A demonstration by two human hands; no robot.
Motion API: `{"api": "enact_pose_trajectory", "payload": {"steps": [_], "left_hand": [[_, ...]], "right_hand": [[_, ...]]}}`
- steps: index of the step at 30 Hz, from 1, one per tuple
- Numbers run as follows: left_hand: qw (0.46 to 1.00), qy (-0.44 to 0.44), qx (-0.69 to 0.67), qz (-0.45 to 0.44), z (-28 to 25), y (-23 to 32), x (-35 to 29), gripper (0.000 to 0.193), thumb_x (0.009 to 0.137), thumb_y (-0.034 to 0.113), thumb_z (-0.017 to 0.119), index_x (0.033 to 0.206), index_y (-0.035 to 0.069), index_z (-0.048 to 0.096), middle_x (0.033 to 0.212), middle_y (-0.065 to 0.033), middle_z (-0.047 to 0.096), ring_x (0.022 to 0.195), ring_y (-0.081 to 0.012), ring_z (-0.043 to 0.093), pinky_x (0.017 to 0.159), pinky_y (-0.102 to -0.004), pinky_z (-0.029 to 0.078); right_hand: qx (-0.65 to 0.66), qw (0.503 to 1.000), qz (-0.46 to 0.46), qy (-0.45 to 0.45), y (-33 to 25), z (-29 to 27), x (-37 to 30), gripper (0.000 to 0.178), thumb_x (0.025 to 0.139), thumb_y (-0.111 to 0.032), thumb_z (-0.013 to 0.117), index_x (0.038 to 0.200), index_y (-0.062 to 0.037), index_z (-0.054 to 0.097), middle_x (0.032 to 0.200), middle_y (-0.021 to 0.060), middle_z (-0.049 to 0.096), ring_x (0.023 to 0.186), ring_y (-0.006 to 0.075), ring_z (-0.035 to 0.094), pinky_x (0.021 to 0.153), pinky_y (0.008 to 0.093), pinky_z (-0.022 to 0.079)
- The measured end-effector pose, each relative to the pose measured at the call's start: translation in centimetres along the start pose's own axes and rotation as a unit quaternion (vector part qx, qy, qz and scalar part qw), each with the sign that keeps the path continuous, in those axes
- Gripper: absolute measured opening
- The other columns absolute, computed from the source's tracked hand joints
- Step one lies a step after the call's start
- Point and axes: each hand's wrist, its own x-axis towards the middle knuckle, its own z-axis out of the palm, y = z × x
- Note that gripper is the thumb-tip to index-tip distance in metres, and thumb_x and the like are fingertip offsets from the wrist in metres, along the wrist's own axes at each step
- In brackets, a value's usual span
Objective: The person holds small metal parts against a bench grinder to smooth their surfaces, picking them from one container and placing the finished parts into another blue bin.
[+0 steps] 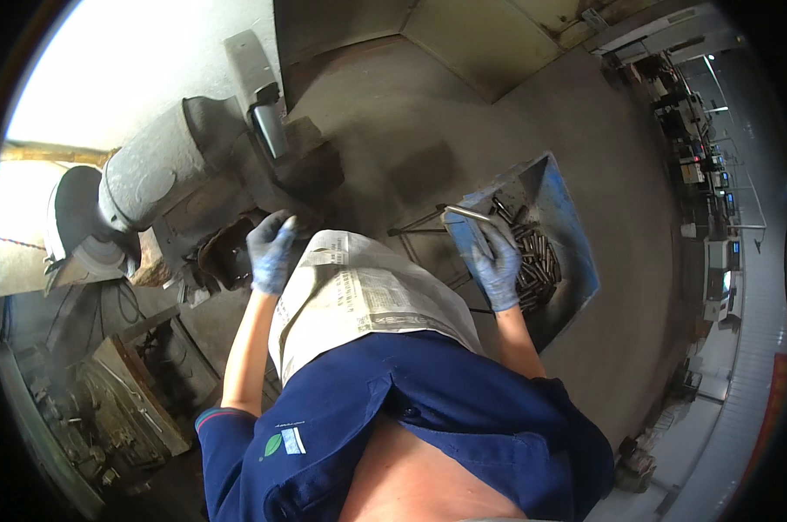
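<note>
Metal rod [468,213] sits in your right hand's grasp [498,265] at the blue bin's left rim [570,217]; left of the bin, your left hand [270,254] appears empty. Probable step: handling one rod; moving it calls for steady grip.

Cannot count the metal pieces [541,258] heaped in the blue bin [574,233], partly covered by the right hand [499,263]. Cannot identify the equipment [693,165] along the right rim, too small and blurred. Cannot see the whole blue shirt [324,391], cut off below.
</note>
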Motion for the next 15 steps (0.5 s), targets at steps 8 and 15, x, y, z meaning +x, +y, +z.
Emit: {"api": "enact_pose_trajectory", "payload": {"steps": [8, 15], "left_hand": [[0.986, 0.059, 0.114, -0.108, -3.3, -1.9, -3.9, 0.021, 0.086, 0.012, 0.059, 0.099, -0.003, 0.065, 0.082, -0.0072, 0.066, 0.072, -0.0124, 0.060, 0.067, -0.0264, 0.048], [0.912, 0.144, 0.381, -0.041, -8.7, -2.9, -10.9, 0.029, 0.081, 0.022, 0.058, 0.099, -0.001, 0.065, 0.093, -0.0184, 0.066, 0.087, -0.0292, 0.064, 0.080, -0.0370, 0.048]], "right_hand": [[0.081, 0.991, 0.098, -0.039, 5.8, 2.2, -2.1, 0.025, 0.076, -0.003, 0.067, 0.100, 0.0043, 0.063, 0.107, 0.0151, 0.061, 0.101, 0.0236, 0.058, 0.091, 0.0332, 0.045], [0.185, 0.920, -0.090, -0.333, 1.6, 18.0, 1.5, 0.018, 0.083, 0.006, 0.057, 0.100, 0.0045, 0.064, 0.100, 0.0106, 0.064, 0.087, 0.0145, 0.060, 0.082, 0.0273, 0.048]]}}
